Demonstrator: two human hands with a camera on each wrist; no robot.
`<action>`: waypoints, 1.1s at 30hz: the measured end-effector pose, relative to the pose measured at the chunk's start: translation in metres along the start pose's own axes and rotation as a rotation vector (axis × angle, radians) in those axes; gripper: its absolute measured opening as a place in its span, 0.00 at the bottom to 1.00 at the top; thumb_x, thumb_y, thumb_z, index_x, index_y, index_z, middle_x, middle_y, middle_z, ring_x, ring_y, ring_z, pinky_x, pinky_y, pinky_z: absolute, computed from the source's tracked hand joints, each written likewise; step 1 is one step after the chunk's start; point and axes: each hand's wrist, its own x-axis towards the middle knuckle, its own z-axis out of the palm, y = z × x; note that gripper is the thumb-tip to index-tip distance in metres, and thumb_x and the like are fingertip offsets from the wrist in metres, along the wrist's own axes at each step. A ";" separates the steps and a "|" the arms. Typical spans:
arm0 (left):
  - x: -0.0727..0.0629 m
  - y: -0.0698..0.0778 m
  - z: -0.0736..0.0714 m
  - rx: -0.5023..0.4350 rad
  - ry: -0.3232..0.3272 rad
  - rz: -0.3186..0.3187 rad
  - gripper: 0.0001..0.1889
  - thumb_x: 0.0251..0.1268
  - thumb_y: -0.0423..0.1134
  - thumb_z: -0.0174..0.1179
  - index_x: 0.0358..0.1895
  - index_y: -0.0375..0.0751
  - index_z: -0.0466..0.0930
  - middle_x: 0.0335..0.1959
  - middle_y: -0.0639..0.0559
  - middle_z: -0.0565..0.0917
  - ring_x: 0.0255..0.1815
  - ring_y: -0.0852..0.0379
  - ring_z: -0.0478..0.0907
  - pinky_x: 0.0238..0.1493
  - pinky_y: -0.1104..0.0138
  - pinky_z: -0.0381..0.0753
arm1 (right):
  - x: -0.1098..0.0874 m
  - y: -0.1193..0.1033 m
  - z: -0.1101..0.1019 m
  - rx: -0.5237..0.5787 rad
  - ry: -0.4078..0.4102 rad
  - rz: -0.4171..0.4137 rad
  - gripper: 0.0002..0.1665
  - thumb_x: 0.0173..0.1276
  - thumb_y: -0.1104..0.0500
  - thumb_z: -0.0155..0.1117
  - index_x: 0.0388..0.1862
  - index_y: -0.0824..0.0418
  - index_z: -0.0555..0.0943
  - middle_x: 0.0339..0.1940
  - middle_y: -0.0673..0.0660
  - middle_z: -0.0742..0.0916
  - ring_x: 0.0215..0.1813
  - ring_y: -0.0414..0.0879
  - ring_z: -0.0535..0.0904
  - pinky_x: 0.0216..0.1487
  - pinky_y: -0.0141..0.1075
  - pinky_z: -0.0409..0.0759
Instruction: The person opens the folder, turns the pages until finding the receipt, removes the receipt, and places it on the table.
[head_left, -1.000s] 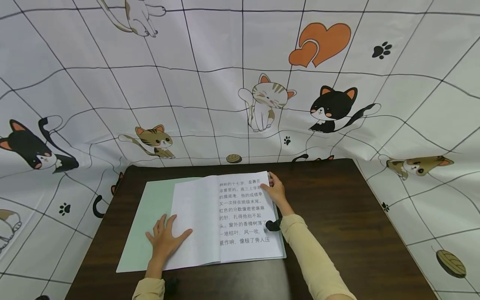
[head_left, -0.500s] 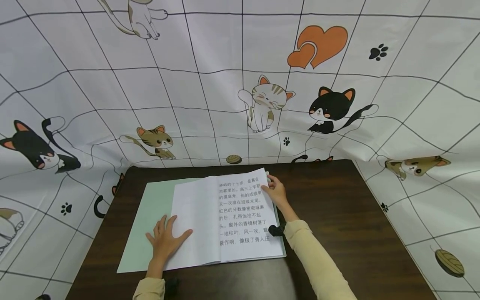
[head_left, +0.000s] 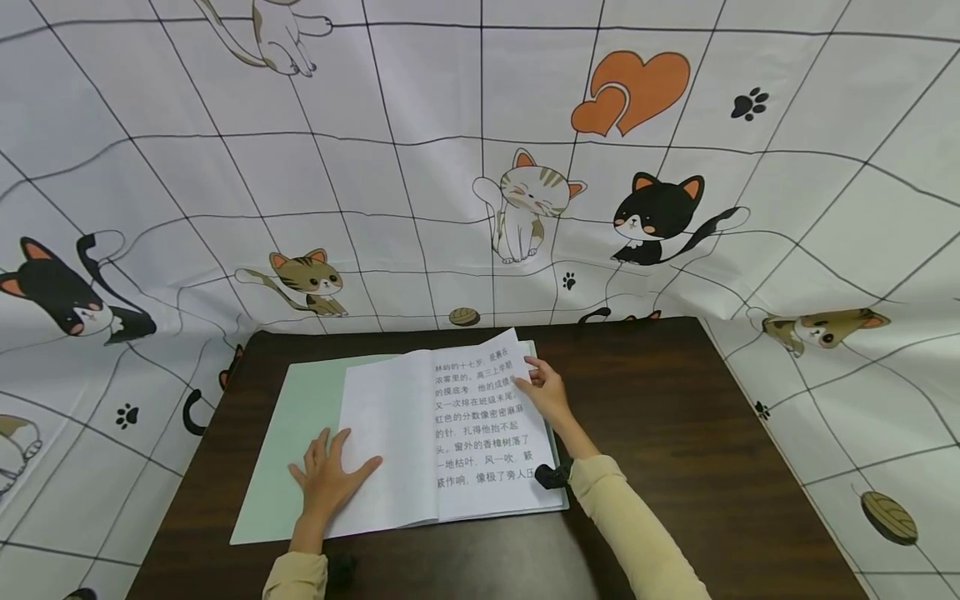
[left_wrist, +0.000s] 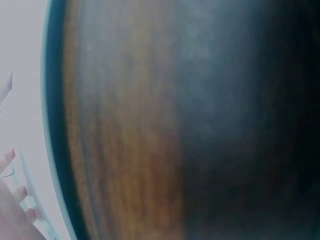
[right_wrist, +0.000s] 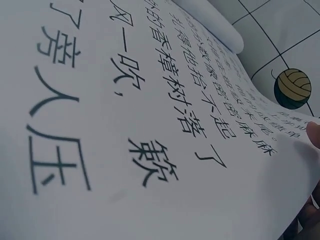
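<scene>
An open booklet with a pale green cover lies on the dark wooden table. Its left page is blank, and the right page carries large printed Chinese characters. My left hand rests on the left page with fingers spread, partly over the green cover. At the upper right edge, my right hand pinches the right page between thumb and fingers; the page's top corner stands raised. In the right wrist view the page bows upward, with the thumb on it and the other fingers beneath.
The brown table top extends right of the booklet. A white grid-patterned cloth with cartoon cats hangs behind and at both sides. A small black object sits at my right wrist. The left wrist view shows mostly blurred table.
The right hand has drawn the upper right edge of the page slightly left and toward me, and its top corner has risen higher. The left hand stays in place.
</scene>
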 end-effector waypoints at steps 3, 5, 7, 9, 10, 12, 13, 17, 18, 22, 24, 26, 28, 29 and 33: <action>0.000 0.000 -0.001 0.005 -0.019 -0.011 0.45 0.52 0.62 0.66 0.69 0.42 0.62 0.76 0.31 0.50 0.75 0.28 0.42 0.64 0.25 0.26 | -0.004 -0.002 0.001 0.024 -0.001 -0.008 0.29 0.63 0.67 0.67 0.64 0.65 0.75 0.42 0.68 0.85 0.33 0.36 0.75 0.33 0.24 0.73; 0.001 0.001 -0.002 0.010 -0.038 -0.019 0.45 0.53 0.63 0.65 0.70 0.43 0.61 0.76 0.32 0.49 0.76 0.29 0.40 0.64 0.26 0.25 | -0.006 -0.002 0.001 0.040 -0.004 -0.011 0.29 0.63 0.67 0.67 0.65 0.66 0.74 0.43 0.69 0.84 0.34 0.36 0.75 0.34 0.23 0.73; 0.002 0.001 -0.002 0.016 -0.050 -0.026 0.45 0.53 0.63 0.64 0.71 0.43 0.60 0.77 0.32 0.48 0.77 0.29 0.40 0.65 0.26 0.24 | -0.007 -0.001 0.000 0.059 -0.012 -0.013 0.30 0.63 0.67 0.66 0.65 0.66 0.73 0.45 0.70 0.84 0.35 0.36 0.74 0.34 0.23 0.73; 0.001 0.001 -0.003 0.016 -0.055 -0.029 0.45 0.53 0.63 0.64 0.71 0.43 0.60 0.77 0.32 0.48 0.77 0.29 0.39 0.65 0.26 0.24 | -0.009 0.001 0.000 0.067 -0.020 -0.014 0.31 0.64 0.67 0.66 0.66 0.66 0.72 0.47 0.71 0.84 0.36 0.36 0.74 0.35 0.24 0.73; 0.001 0.001 -0.003 0.015 -0.056 -0.029 0.45 0.53 0.63 0.64 0.71 0.43 0.60 0.77 0.32 0.48 0.77 0.29 0.39 0.65 0.26 0.24 | -0.010 0.001 0.000 0.071 -0.022 -0.012 0.31 0.64 0.66 0.66 0.67 0.66 0.72 0.48 0.71 0.84 0.36 0.36 0.74 0.35 0.24 0.73; 0.000 0.002 -0.003 0.011 -0.050 -0.027 0.45 0.53 0.63 0.65 0.70 0.42 0.60 0.77 0.31 0.48 0.76 0.29 0.40 0.65 0.26 0.25 | -0.012 0.003 0.000 0.070 -0.016 -0.009 0.31 0.63 0.66 0.67 0.66 0.65 0.73 0.49 0.70 0.84 0.36 0.36 0.75 0.35 0.25 0.74; 0.000 0.002 -0.003 0.009 -0.046 -0.025 0.45 0.53 0.62 0.65 0.70 0.42 0.61 0.76 0.31 0.48 0.76 0.29 0.40 0.64 0.25 0.25 | -0.013 0.003 0.000 0.067 -0.011 -0.011 0.31 0.63 0.66 0.67 0.66 0.65 0.73 0.49 0.70 0.84 0.36 0.36 0.75 0.35 0.25 0.74; 0.000 0.002 -0.002 -0.005 -0.014 -0.004 0.44 0.52 0.61 0.66 0.69 0.41 0.63 0.75 0.30 0.51 0.75 0.28 0.42 0.63 0.24 0.27 | -0.018 0.004 0.000 0.052 0.009 -0.027 0.29 0.63 0.67 0.67 0.64 0.65 0.75 0.47 0.68 0.83 0.36 0.36 0.75 0.35 0.24 0.74; 0.000 0.002 -0.002 -0.008 -0.008 0.001 0.44 0.51 0.61 0.66 0.68 0.41 0.63 0.75 0.30 0.51 0.75 0.28 0.42 0.63 0.24 0.27 | -0.020 0.004 0.000 0.058 0.009 -0.032 0.29 0.63 0.67 0.67 0.64 0.66 0.75 0.47 0.68 0.83 0.37 0.36 0.75 0.35 0.25 0.74; 0.000 0.000 -0.001 -0.014 0.005 0.017 0.44 0.51 0.61 0.66 0.68 0.41 0.63 0.75 0.30 0.52 0.74 0.27 0.43 0.62 0.23 0.27 | -0.027 0.004 -0.001 0.097 0.004 -0.037 0.29 0.63 0.68 0.66 0.64 0.68 0.74 0.47 0.70 0.82 0.36 0.36 0.75 0.35 0.25 0.74; 0.001 0.000 -0.001 -0.011 0.005 0.018 0.44 0.51 0.62 0.66 0.69 0.42 0.63 0.75 0.30 0.51 0.75 0.27 0.43 0.62 0.23 0.27 | -0.031 0.004 -0.001 0.113 0.000 -0.036 0.30 0.62 0.69 0.66 0.64 0.68 0.73 0.48 0.71 0.82 0.35 0.36 0.76 0.35 0.25 0.75; 0.000 0.000 -0.001 -0.007 0.007 0.019 0.44 0.51 0.62 0.66 0.68 0.41 0.63 0.75 0.30 0.52 0.74 0.27 0.43 0.62 0.23 0.27 | -0.034 0.005 -0.001 0.120 0.000 -0.036 0.30 0.62 0.69 0.66 0.64 0.69 0.73 0.48 0.72 0.82 0.35 0.36 0.76 0.35 0.25 0.75; 0.000 0.000 -0.001 -0.006 0.008 0.017 0.44 0.51 0.62 0.66 0.68 0.41 0.64 0.74 0.29 0.52 0.74 0.27 0.44 0.61 0.23 0.28 | -0.037 0.007 -0.001 0.126 0.000 -0.039 0.30 0.62 0.69 0.66 0.64 0.69 0.74 0.48 0.72 0.82 0.35 0.36 0.76 0.35 0.25 0.75; 0.000 0.000 -0.001 -0.003 0.007 0.014 0.44 0.51 0.62 0.66 0.68 0.41 0.64 0.74 0.29 0.52 0.74 0.27 0.44 0.62 0.23 0.28 | -0.038 0.007 -0.002 0.132 0.000 -0.036 0.30 0.62 0.69 0.66 0.64 0.69 0.74 0.48 0.72 0.82 0.35 0.36 0.76 0.35 0.25 0.75; -0.001 0.001 -0.001 0.008 -0.012 0.002 0.44 0.52 0.62 0.66 0.69 0.41 0.63 0.75 0.30 0.51 0.75 0.27 0.43 0.62 0.23 0.27 | -0.046 0.010 -0.003 0.150 -0.004 -0.027 0.30 0.63 0.68 0.66 0.65 0.68 0.73 0.50 0.73 0.81 0.35 0.36 0.76 0.35 0.26 0.75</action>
